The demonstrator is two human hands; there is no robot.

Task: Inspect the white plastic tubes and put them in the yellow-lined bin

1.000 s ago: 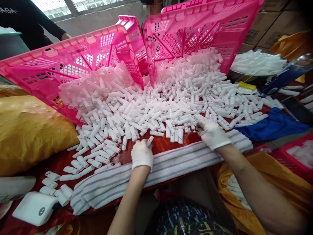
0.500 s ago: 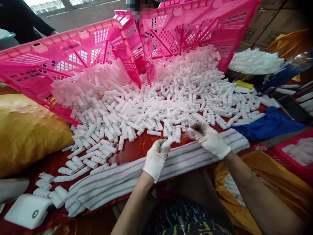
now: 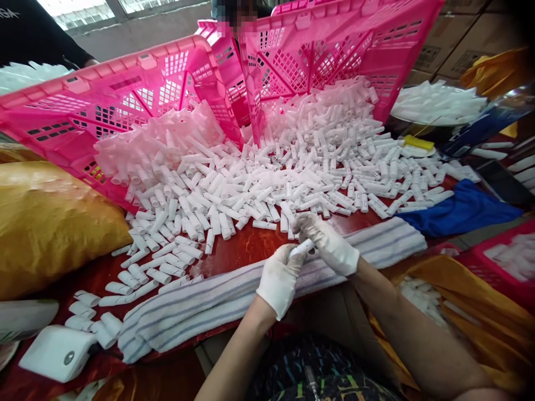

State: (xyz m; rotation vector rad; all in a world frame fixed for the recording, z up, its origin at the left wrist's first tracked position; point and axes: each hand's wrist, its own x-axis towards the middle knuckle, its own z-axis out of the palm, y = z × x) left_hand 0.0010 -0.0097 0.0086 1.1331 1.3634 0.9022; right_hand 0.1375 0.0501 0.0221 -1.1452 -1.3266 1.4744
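Observation:
Both my hands wear white gloves and meet above the striped towel point(image 3: 175, 309). My left hand point(image 3: 279, 281) grips a small white tube point(image 3: 301, 248) between thumb and fingers, its free end pointing up to the right. Bent over that end is my right hand point(image 3: 328, 244), its darkened fingertips curled; whether they also hold something is hidden. Just beyond my hands lies a large heap of similar white tubes point(image 3: 267, 189) on the red table point(image 3: 238, 250).
Two pink crates point(image 3: 137, 72) point(image 3: 326, 44) lie tipped behind the heap. A yellow sack point(image 3: 54, 228) is at the left, a white device point(image 3: 58, 353) at the near left, and a blue cloth point(image 3: 463, 209) at the right. A person's dark sleeve point(image 3: 37, 33) shows at the upper left.
My right hand has moved left and down to the tube in my left hand. My left hand has shifted slightly right, still gripping the tube.

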